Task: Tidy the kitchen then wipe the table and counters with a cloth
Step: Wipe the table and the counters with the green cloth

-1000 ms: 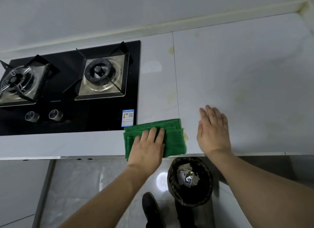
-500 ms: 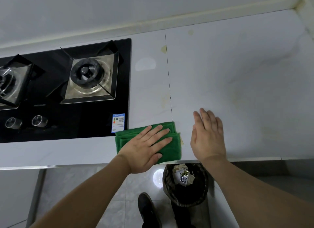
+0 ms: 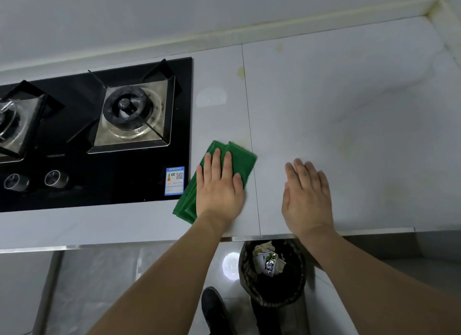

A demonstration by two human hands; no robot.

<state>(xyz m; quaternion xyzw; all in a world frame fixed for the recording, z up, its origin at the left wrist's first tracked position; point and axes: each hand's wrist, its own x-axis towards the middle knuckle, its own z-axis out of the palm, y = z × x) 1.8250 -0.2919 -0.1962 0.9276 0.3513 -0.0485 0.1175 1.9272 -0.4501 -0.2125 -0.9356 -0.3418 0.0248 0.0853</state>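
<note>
1. Your left hand [image 3: 219, 192] lies flat on the green cloth [image 3: 239, 157] with straight fingers, pressing it on the bench [image 3: 349, 105] just beside the hob.
2. Your right hand [image 3: 308, 197] rests flat on the bench, fingers straight and close together, holding nothing, near the front edge.
3. Pale and glossy, the bench has a thin seam [image 3: 249, 125] and some yellowish stains; the cloth's right corner reaches this seam.
4. A black glass hob [image 3: 124, 180] with two burners and two knobs [image 3: 56, 178] is set in the bench at your left.
5. A blue label [image 3: 175, 180] with a QR code sits on the hob's corner; its text is too small to read.
6. Below the bench edge, a dark waste bin [image 3: 272, 272] with rubbish stands on the tiled floor [image 3: 99, 284].
</note>
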